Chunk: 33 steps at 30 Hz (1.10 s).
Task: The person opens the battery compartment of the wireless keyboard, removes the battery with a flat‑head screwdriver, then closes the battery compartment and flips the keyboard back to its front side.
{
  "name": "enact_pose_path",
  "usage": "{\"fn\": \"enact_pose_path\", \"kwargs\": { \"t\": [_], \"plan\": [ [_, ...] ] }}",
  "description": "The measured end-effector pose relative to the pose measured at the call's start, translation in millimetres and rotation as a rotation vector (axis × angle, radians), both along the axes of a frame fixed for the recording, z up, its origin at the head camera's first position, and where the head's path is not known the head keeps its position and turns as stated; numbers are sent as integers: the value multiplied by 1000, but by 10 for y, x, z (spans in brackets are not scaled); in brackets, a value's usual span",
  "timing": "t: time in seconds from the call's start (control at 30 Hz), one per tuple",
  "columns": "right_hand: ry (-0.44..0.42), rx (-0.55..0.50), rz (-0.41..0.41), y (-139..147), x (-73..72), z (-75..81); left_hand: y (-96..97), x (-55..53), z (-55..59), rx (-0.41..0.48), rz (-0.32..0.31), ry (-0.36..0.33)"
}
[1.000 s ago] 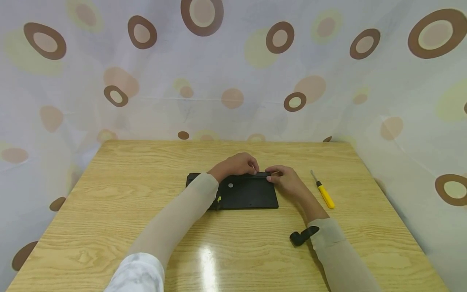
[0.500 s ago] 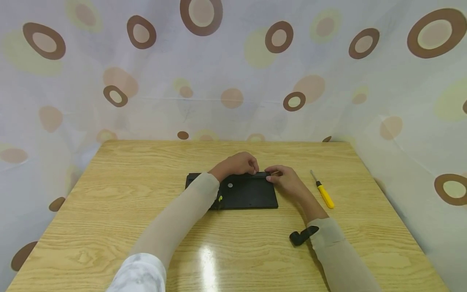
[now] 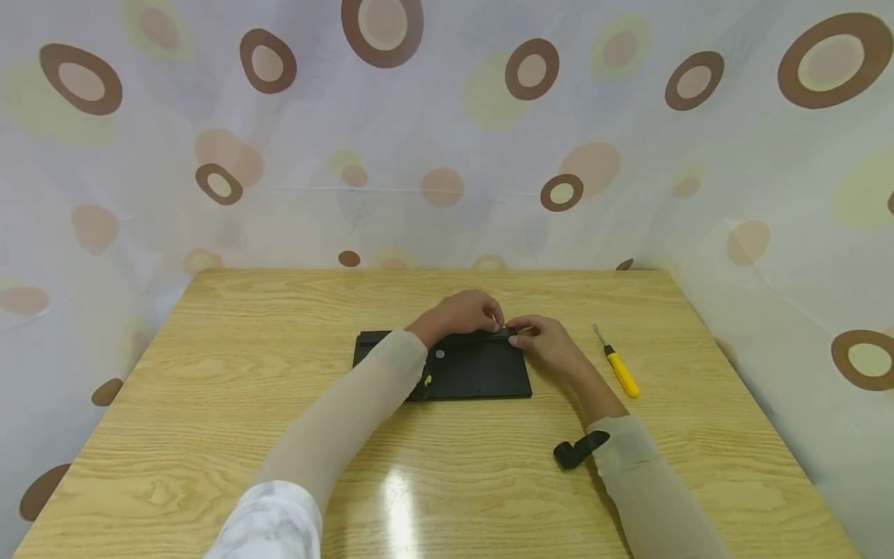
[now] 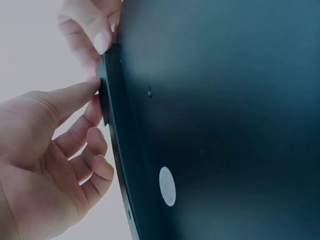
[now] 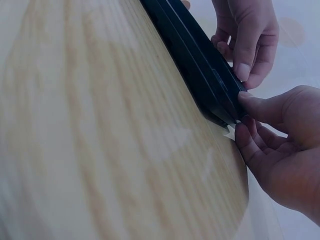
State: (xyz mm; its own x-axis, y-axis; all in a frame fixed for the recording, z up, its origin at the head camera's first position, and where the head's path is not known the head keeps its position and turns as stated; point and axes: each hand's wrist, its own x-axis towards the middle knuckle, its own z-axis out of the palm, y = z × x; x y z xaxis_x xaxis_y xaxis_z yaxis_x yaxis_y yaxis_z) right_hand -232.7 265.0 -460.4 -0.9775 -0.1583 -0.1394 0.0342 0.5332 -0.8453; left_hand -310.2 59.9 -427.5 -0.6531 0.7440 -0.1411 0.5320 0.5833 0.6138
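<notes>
A flat black panel-like device (image 3: 482, 373) lies on the table, with a raised strip along its far edge and a small round pale sticker (image 4: 167, 186) on its face. At the strip's right part, my left hand (image 3: 464, 312) pinches a small black piece (image 4: 104, 102) that sticks out from the edge, thumb on one side and fingers behind. My right hand (image 3: 552, 344) grips the strip's right end at the corner, thumb (image 5: 260, 106) on top and index finger beneath. In the left wrist view the two hands are close together along this edge.
A screwdriver (image 3: 618, 373) with a yellow handle lies to the right of my right hand. The wooden table (image 3: 489, 481) reaches back to a patterned curtain (image 3: 447, 140). A black wrist camera (image 3: 580, 450) sits on the right sleeve.
My left hand has slid slightly right along the far edge, closer to the right hand. The right hand and the device stay practically in place.
</notes>
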Motion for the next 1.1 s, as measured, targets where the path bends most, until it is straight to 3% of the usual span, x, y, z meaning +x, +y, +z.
{"fn": "enact_pose_path", "kwargs": {
  "t": [0.17,0.33,0.77,1.1],
  "plan": [
    [-7,-1,-5,-13,9,-8,15,-3,-32,-1,9,1],
    [-6,-1,-16,-23,18,0,-8,-34,-83,46,5,-49],
    [5,12,-13,-27,20,-8,-113,-86,-111,135,-91,-165],
    [2,32,3,-59,-1,-56,-164,-21,-89,108,-21,-201]
  ]
}}
